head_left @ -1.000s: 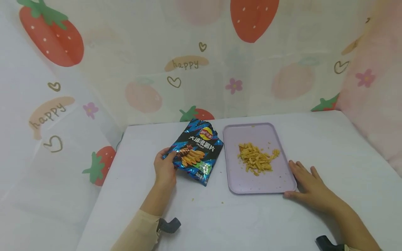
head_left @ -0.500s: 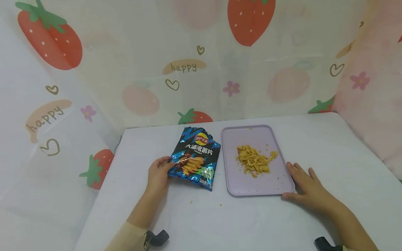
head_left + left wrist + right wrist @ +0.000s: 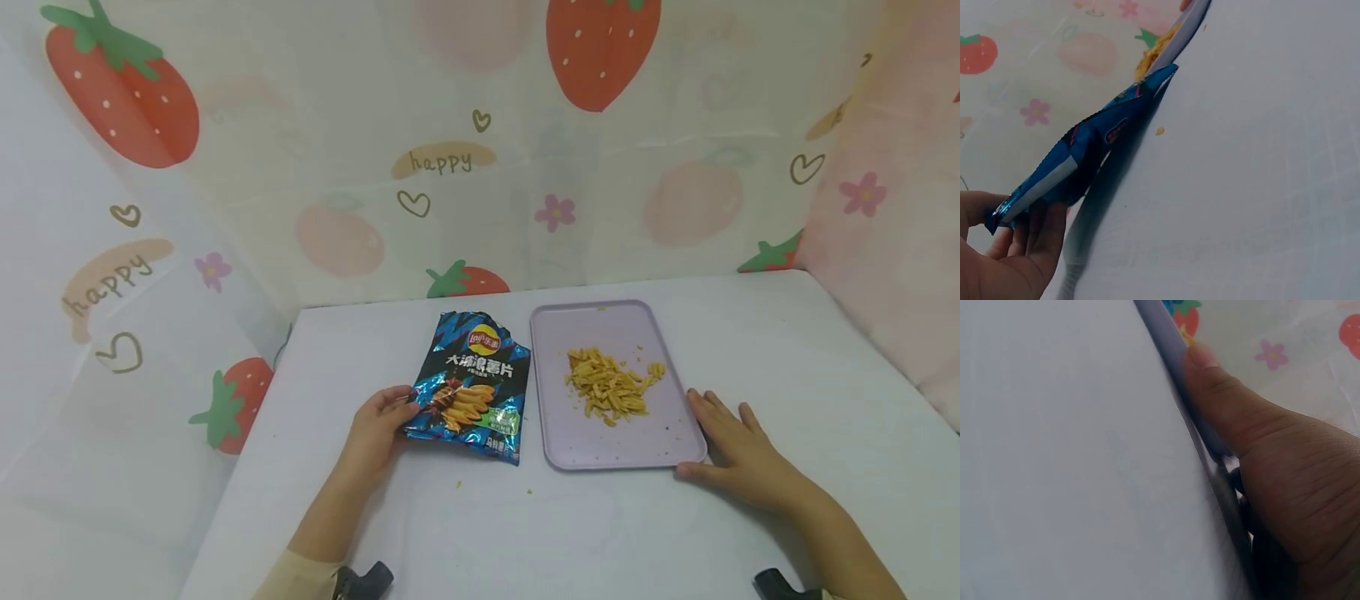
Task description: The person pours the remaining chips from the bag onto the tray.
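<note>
My left hand (image 3: 375, 432) pinches a blue and black potato chip bag (image 3: 468, 387) by its left edge, thumb on the front. The bag's top is torn along the right side. In the left wrist view the chip bag (image 3: 1085, 153) slants above the table, with the fingers behind it and a shadow beneath. To its right lies a lilac tray (image 3: 615, 446) bearing a pile of yellow, stick-like chips (image 3: 607, 385). My right hand (image 3: 746, 458) rests against the tray's near right corner, fingers extended; in the right wrist view its thumb (image 3: 1210, 375) touches the tray's edge (image 3: 1166, 344).
Several crumbs, one a yellow crumb (image 3: 1160, 131), lie on the white tabletop (image 3: 480, 533) in front of the bag and tray. A strawberry-patterned cloth (image 3: 517, 167) hangs behind the table and along both sides.
My left hand has moved the chip bag a little toward me, and the bag has turned to stand straighter in the head view. My right hand and the tray stay in place.
</note>
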### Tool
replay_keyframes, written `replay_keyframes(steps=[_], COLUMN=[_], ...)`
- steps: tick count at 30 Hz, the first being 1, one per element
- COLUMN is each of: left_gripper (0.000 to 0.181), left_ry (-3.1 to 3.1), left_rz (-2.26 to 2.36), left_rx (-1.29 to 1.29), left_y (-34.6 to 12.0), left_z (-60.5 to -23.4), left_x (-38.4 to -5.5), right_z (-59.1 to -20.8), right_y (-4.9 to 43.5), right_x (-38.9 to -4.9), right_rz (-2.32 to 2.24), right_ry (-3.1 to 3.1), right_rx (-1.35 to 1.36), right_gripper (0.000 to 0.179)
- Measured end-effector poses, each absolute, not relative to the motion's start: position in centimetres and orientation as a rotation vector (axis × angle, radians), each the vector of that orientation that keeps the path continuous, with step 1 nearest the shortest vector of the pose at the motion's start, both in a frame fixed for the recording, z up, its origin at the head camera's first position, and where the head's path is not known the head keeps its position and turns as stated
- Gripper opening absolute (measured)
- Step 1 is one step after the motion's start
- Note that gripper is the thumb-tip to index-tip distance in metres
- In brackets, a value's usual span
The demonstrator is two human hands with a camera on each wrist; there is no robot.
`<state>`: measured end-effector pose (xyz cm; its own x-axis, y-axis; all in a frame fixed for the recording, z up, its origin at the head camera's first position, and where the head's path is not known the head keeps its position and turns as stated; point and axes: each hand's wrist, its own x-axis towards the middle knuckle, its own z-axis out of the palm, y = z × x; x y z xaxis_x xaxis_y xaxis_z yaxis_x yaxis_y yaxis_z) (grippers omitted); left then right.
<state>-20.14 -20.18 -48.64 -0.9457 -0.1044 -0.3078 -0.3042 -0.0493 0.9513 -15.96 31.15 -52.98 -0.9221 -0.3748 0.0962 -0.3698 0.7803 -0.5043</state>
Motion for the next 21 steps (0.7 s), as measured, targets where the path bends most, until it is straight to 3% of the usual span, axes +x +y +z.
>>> replay_keyframes(steps=[21], left_gripper=[0.051], left_ry=[1.773], left_rz=[2.334], left_rx=[-0.586], left_y=[-20.3], left_z=[-49.9], left_x=[-19.6], right_z=[-53.1], right_y=[30.9], right_x=[-16.0], right_rz=[-0.842], right_ry=[2.964], right_rx=[-0.631], right_gripper=[0.107])
